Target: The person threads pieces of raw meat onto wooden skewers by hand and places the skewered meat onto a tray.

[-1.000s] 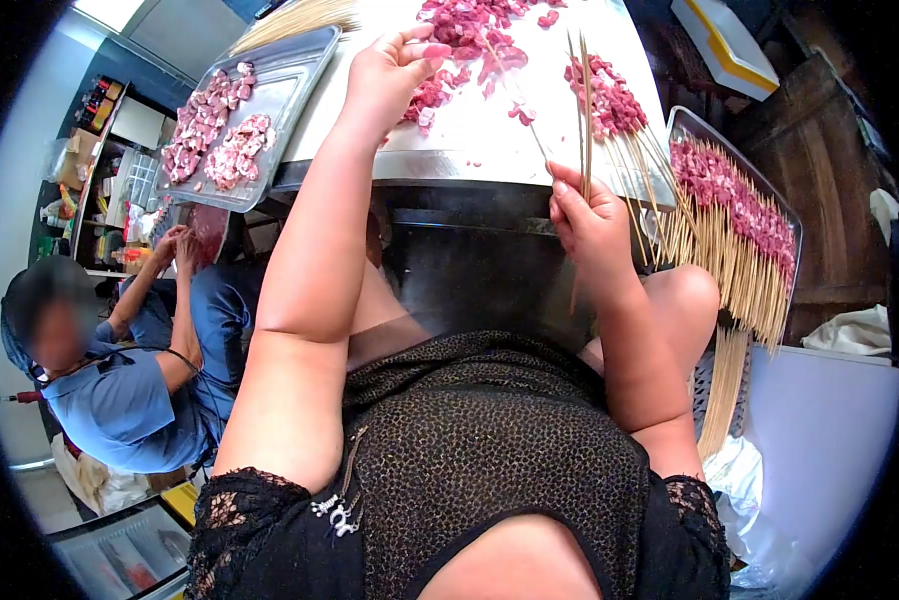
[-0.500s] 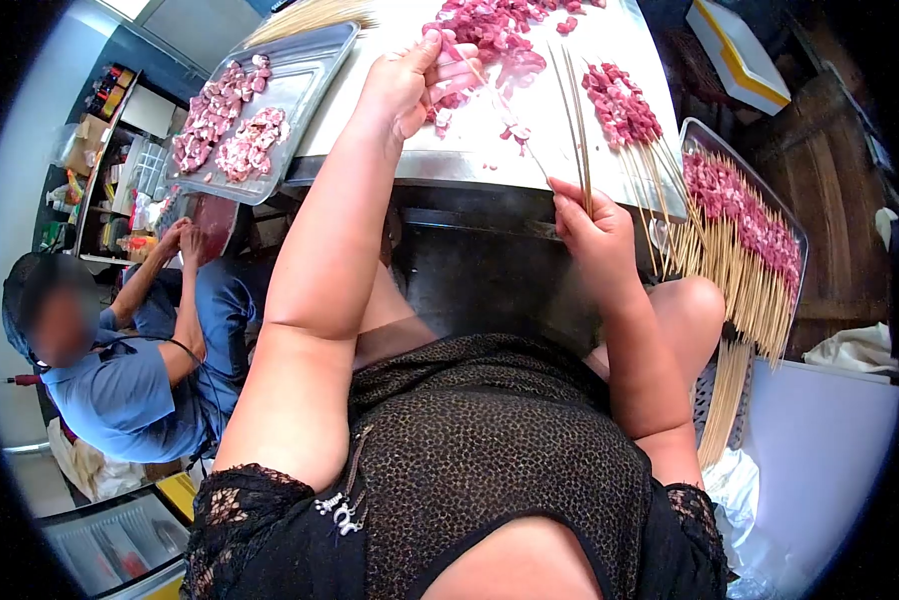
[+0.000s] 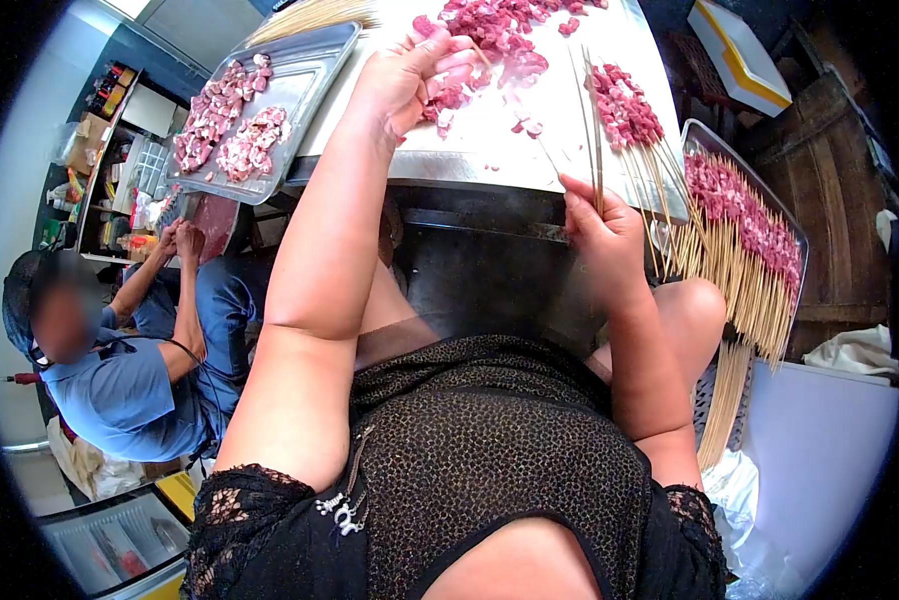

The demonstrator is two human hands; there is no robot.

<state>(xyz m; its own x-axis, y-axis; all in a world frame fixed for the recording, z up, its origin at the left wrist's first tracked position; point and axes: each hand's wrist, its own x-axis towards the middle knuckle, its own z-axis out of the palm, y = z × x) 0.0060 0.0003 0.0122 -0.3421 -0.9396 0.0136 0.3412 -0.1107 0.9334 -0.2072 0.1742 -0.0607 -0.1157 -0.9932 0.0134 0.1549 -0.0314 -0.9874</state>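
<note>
My right hand (image 3: 607,235) is closed around several bamboo skewers (image 3: 592,130). Most stand up from the fist, while one thin skewer (image 3: 548,155) slants up and left toward my other hand. Pale pink meat (image 3: 528,122) sits along that slanted skewer. At the near side of the meat pile (image 3: 495,32), my left hand (image 3: 420,78) has its fingers pinched on a small piece of red meat (image 3: 426,26), partly hidden by the thumb. Right of the upright skewers lies a bunch of finished meat skewers (image 3: 625,105) on the white tabletop (image 3: 370,140).
A metal tray (image 3: 315,85) with two heaps of cut meat overhangs the table's left corner. Another tray (image 3: 802,250) at right is packed with meat skewers. Bare sticks (image 3: 727,400) lie below it. A seated person (image 3: 120,390) works at left. A white foam box (image 3: 740,60) stands back right.
My right hand has shifted slightly right with the skewers. My left hand has risen a little, and red meat now shows above its thumb. The slanted skewer's tip has drawn away from the left palm.
</note>
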